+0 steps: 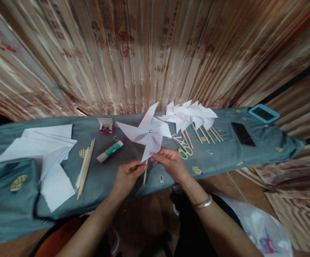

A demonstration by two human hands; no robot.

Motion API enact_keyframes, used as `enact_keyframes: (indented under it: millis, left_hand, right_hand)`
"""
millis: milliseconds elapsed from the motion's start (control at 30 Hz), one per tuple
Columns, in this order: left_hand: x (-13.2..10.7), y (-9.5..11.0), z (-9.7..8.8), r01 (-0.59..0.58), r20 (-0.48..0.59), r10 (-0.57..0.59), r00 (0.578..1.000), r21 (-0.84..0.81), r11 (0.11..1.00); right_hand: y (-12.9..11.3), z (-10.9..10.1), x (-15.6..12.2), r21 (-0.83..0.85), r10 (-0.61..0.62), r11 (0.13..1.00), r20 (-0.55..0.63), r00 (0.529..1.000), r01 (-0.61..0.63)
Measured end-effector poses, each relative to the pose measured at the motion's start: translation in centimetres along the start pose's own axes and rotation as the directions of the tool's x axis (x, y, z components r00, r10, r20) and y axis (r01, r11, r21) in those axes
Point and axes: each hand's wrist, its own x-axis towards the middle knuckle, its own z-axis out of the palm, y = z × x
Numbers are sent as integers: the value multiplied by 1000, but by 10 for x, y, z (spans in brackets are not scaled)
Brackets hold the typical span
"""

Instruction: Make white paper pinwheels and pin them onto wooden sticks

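Observation:
A white paper pinwheel [157, 138] with a silver pin at its centre is held up over the cloth-covered table. My left hand [129, 175] pinches its wooden stick [145, 174] just below the blades. On the other side, my right hand [168, 160] has thumb and fingers closed at the lower blade's edge. Several more pinwheels [183, 116] lie in an overlapping row behind, their sticks pointing toward me. Green-handled scissors [185, 151] rest beside them, near some thin white paper strips [178, 139].
A glue stick [110, 151] and a small red box of pins [106, 126] lie left of the pinwheel. Loose wooden sticks [86, 169] and white paper sheets [57, 185] are farther left. At right are a black phone [243, 134] and a blue-framed device [264, 113]. A curtain [133, 53] hangs behind.

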Motion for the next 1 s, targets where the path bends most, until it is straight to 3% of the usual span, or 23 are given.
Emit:
enact_keyframes:
  millis: [100, 200, 267, 367, 433, 700, 1000]
  left_hand:
    - [0, 0, -1, 4, 0, -4, 1000, 15, 1000]
    - [0, -1, -3, 18, -23, -17, 1000, 35, 999]
    - [0, 0, -2, 36, -20, -35, 999, 26, 999]
    - [-3, 1, 1, 76, 23, -76, 997, 13, 997]
    - [-5, 3, 3, 99, 54, -99, 994, 16, 995]
    - [-6, 3, 8, 115, 107, -124, 987, 87, 990]
    - [2, -2, 10, 49, 36, -51, 998, 60, 997]
  right_hand:
    - [-6, -6, -1, -88, -27, 996, 21, 999, 29]
    - [-17, -23, 1, -214, -131, 969, -23, 991, 123]
    - [-24, -37, 4, -254, -225, 950, -145, 963, 184]
    - [-31, -57, 10, -238, -332, 937, -371, 867, 256]
    - [-33, -65, 15, -198, -345, 938, -423, 838, 285]
    - [-27, -69, 24, -24, -260, 964, -311, 914, 266]
    - [-20, -68, 21, -41, -239, 970, -336, 911, 239]
